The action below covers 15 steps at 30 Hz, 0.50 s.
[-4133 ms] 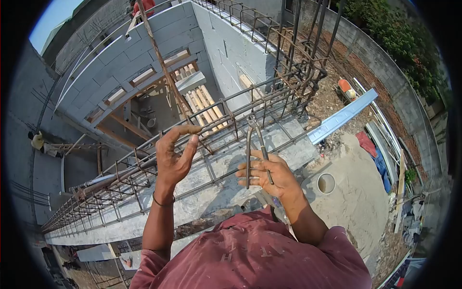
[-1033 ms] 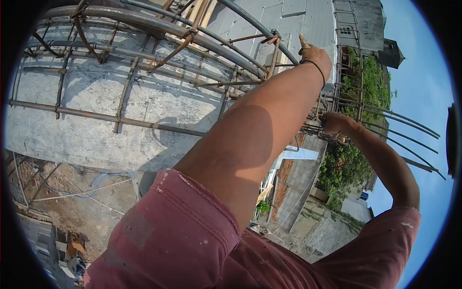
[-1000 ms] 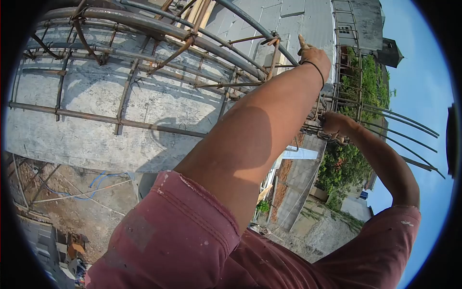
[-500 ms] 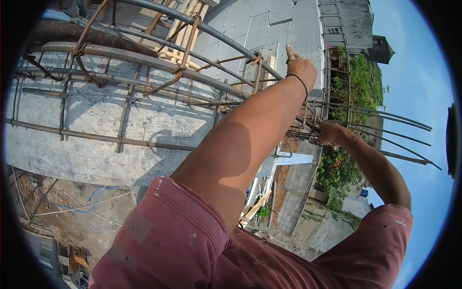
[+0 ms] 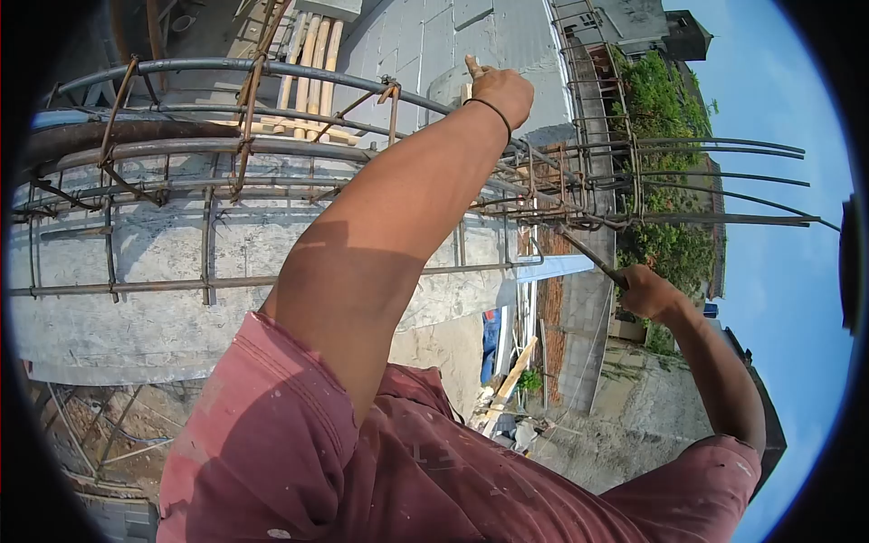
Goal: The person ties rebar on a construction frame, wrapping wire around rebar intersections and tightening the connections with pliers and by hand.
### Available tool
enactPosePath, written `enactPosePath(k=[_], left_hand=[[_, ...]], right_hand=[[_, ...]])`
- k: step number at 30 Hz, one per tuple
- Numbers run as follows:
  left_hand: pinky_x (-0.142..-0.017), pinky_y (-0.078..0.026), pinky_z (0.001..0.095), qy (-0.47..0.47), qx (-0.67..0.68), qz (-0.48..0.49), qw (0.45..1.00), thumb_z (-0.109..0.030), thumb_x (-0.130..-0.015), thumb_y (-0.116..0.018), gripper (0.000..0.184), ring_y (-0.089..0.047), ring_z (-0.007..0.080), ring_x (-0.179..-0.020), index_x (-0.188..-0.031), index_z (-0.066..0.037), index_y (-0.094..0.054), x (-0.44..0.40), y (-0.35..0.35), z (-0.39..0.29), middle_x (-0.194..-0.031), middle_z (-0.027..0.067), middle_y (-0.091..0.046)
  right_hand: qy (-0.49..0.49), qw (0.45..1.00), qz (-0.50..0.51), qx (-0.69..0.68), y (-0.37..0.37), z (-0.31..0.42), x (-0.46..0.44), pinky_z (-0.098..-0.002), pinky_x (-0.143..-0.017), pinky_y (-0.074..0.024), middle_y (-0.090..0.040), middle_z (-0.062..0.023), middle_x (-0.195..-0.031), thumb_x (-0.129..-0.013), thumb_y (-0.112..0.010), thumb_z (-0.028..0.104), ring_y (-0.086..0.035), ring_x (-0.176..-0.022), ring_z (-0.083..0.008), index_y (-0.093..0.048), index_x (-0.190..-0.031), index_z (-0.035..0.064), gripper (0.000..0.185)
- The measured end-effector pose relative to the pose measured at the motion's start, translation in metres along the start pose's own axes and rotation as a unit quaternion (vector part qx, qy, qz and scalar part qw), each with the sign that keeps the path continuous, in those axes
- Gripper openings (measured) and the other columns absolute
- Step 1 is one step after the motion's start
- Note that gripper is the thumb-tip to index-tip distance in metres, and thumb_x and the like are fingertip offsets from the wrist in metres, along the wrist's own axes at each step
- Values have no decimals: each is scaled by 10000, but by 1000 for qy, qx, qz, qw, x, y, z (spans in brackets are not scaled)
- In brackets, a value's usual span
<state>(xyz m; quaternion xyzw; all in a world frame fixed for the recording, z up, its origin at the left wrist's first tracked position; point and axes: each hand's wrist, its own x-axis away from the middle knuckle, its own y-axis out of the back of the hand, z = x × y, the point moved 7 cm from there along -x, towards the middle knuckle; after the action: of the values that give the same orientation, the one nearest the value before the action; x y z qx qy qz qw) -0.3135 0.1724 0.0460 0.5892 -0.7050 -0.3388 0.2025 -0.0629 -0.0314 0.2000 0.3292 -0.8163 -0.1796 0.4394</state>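
Note:
My right hand (image 5: 647,294) is closed around the lower end of a dark metal bar (image 5: 593,255). The bar slants up to the joint of the rebar cage (image 5: 566,213), its far end lost among the rods there. My left arm reaches across the long rebar beam cage (image 5: 317,149). At its end, my left hand (image 5: 502,95), with a dark band at the wrist, is over the far side of the cage near the grey block wall (image 5: 407,68). One digit is stretched out; the other fingers are mostly hidden behind the hand.
Long rebar ends (image 5: 742,181) stick out toward the right. A grey concrete surface (image 5: 163,253) lies below the cage, with ground far beneath its edge. Bamboo poles (image 5: 317,72) lie behind. Brickwork (image 5: 549,335), timber (image 5: 511,376) and green bushes (image 5: 665,127) are beyond.
My right hand has come down and away from the cage joint, and the bar in it now shows. The view has shifted; my left arm still reaches over the cage with one digit out.

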Motion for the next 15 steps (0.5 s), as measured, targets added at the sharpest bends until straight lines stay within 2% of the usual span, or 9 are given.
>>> enactPosePath(k=[3, 4, 7, 11, 12, 14, 15], left_hand=[[-1157, -187, 730, -10, 8, 8, 1000, 46, -787, -663, 245, -605, 458, -1202, -981, -48, -778, 3, -1, 0, -1173, 223, -700], [-1157, -187, 730, -10, 11, 8, 1000, 46, -787, -663, 245, -605, 458, -1202, -981, -48, -778, 4, 0, 0, -1173, 223, -700], [-1156, -194, 728, -6, 2, 18, 1000, 31, -791, -674, 239, -608, 457, -1196, -984, -56, -782, 3, -1, -1, -1174, 217, -703], [-1164, -180, 722, 4, 15, 5, 1000, 15, -794, -685, 248, -601, 449, -1212, -1001, -74, -788, 6, 0, 1, -1183, 203, -706], [-1167, -173, 719, 3, 13, 2, 1000, 10, -795, -688, 252, -595, 447, -1222, -1007, -80, -790, 8, 2, 1, -1189, 199, -706], [-1171, -163, 717, 5, 17, 3, 1000, 8, -796, -688, 255, -588, 445, -1235, -1012, -83, -790, 11, 3, 2, -1196, 195, -704], [-1174, -153, 716, 6, 20, 4, 1000, 6, -798, -688, 258, -581, 444, -1248, -1017, -86, -790, 11, 3, 2, -1203, 192, -703]], right_hand=[[-32, 999, -29, -27, -11, 19, -20, -451, -780, -521, -669, -329, -986, -792, -515, 20, -685, -931, -420, -619, -1008, -96, 266], [-15, 997, -69, 16, -24, 9, -49, -453, -805, -522, -672, -336, -1011, -798, -513, 23, -683, -963, -424, -622, -1042, -106, 297], [-21, 990, -138, -20, -33, 20, -95, -433, -904, -507, -574, -436, -1049, -783, -528, 29, -630, -1004, -472, -610, -1010, -111, 279], [-13, 982, -150, -110, -21, 79, -93, -445, -946, -491, -596, -423, -1010, -773, -538, 26, -629, -989, -485, -619, -1019, -116, 295], [-8, 984, -154, -87, -22, 85, -102, -451, -998, -459, -637, -394, -1021, -773, -559, 26, -593, -1087, -516, -656, -1026, -110, 303], [-11, 995, -100, -7, -29, 86, -129, -472, -1033, -451, -618, -355, -1210, -787, -603, 25, -539, -1215, -534, -624, -1182, -139, 428], [-11, 995, -100, -7, -35, 84, -143, -472, -1033, -451, -618, -355, -1210, -787, -603, 25, -539, -1215, -534, -624, -1182, -139, 428]])
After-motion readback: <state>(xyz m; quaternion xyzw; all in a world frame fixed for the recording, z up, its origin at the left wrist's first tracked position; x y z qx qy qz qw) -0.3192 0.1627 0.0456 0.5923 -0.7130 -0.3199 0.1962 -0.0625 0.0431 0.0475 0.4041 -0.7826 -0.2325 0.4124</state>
